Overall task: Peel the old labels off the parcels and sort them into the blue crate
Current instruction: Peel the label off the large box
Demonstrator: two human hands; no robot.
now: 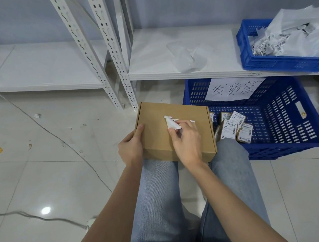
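Cardboard parcel (174,131), one label (171,124), two crates (285,120)

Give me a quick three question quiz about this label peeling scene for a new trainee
1. True or false: the right hand pinches a partly peeled label on the cardboard box.
2. What does the left hand do? A grips the box's left edge; B reaches into a crate.
3. Fill in: the labelled parcels lie in the ___ crate on the floor.
Key: 1 true; 2 A; 3 blue.

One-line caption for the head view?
Left hand steadies cardboard box on lap; right hand peels its label.
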